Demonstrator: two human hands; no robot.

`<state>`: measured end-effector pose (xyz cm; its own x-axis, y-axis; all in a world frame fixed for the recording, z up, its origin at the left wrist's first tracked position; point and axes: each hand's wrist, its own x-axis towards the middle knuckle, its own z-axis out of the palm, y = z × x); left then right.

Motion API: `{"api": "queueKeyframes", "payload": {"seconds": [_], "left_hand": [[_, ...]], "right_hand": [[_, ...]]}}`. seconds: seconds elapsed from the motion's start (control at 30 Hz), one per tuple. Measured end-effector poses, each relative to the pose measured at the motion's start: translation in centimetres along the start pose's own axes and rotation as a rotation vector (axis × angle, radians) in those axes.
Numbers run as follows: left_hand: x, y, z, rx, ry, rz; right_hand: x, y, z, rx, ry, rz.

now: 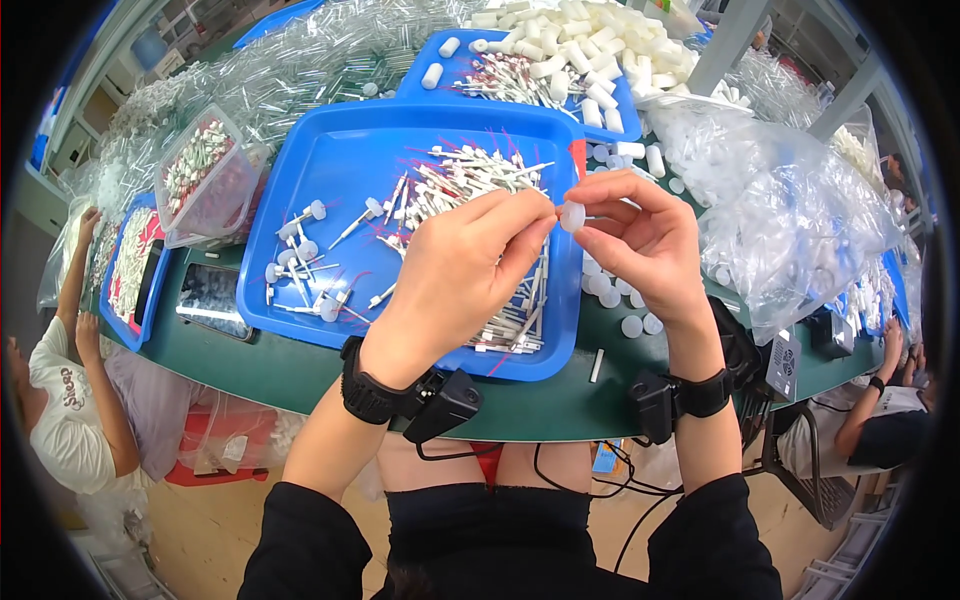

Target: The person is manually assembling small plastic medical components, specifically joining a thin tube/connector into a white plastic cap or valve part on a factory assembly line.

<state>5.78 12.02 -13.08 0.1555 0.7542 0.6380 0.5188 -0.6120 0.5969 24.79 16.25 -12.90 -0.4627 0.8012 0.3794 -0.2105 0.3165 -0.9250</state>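
Over the right side of a large blue tray (325, 170), my two hands meet. My right hand (645, 240) pinches a round translucent plastic cap (572, 217) between thumb and forefinger. Against the cap, the fingertips of my left hand (455, 265) are pressed together; what they hold is mostly hidden, with a small reddish tip showing. Beneath my hands lies a heap of thin white sticks with red threads (455, 180). To the left in the tray are several sticks with caps on their ends (295, 250). Loose caps (632, 326) are scattered right of the tray.
White foam-like cylinders (590, 50) and another blue tray (425, 65) are at the back. A clear tub of sticks (205, 175) and a phone (213, 300) sit left. Plastic bags (790, 200) crowd the right. Other people work at both sides.
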Motion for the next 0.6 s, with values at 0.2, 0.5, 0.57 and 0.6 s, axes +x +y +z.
{"api": "queueKeyframes", "payload": {"seconds": [0.2, 0.5, 0.57, 0.6], "left_hand": [[-0.02, -0.02, -0.02, -0.018, -0.017, -0.008], [-0.14, -0.36, -0.36, 0.038, -0.077, 0.016], [-0.20, -0.39, -0.54, 0.046, -0.099, 0.003], [-0.25, -0.50, -0.51, 0.045, -0.141, -0.006]], "right_hand": [[-0.02, -0.08, 0.01, -0.002, -0.007, 0.009], [-0.12, 0.17, -0.11, -0.162, -0.032, -0.066], [-0.10, 0.15, -0.05, -0.215, -0.044, -0.081], [-0.13, 0.16, -0.08, -0.220, -0.043, -0.079]]}}
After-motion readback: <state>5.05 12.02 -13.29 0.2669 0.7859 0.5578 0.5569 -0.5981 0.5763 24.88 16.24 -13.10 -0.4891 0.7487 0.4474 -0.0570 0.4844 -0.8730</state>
